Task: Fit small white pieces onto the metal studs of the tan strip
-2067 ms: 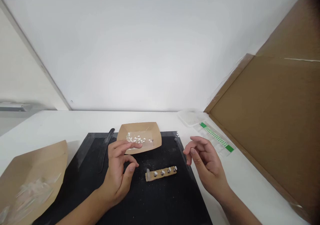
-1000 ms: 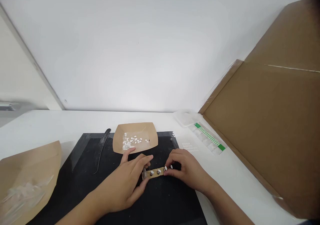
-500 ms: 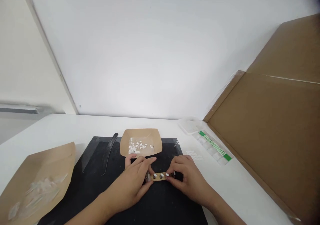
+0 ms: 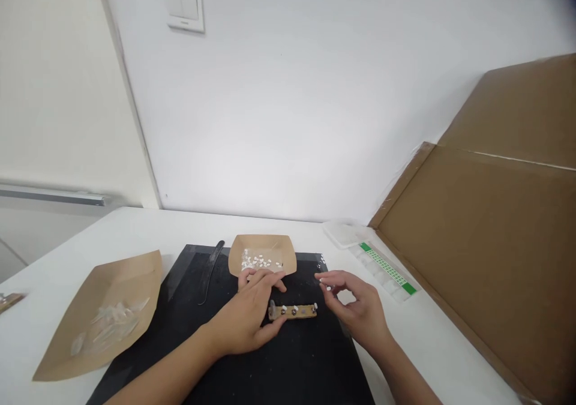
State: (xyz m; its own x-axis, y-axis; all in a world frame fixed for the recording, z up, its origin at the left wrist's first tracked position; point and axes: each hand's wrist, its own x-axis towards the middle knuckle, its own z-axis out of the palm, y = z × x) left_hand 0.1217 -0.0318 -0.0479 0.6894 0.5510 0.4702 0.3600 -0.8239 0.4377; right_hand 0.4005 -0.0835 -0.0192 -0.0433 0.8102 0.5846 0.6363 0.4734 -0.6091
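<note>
A short tan strip [image 4: 308, 312] lies on the black mat [image 4: 270, 369], with several dark round pieces on it, white bits on some of them and a clear piece at its left end. My left hand [image 4: 245, 321] holds the strip by that end, thumb at the near edge and other fingers spread over the far side. To the right of the strip and off it, my right hand [image 4: 353, 306] pinches a small piece with a white bit [image 4: 328, 288] between thumb and fingertips.
A small paper tray [image 4: 288, 255] of white bits stands behind my left hand. Left are a dark file [image 4: 210, 273] and a larger tray [image 4: 76, 297] of clear pieces. Right are a green-and-white strip [image 4: 387, 267], small white bits [image 4: 321, 261] and cardboard [image 4: 495, 243].
My right hand has left the strip and moved up and right with a small piece, leaving a gap in the row. My left hand stays at the strip's left end. The view has shifted.
</note>
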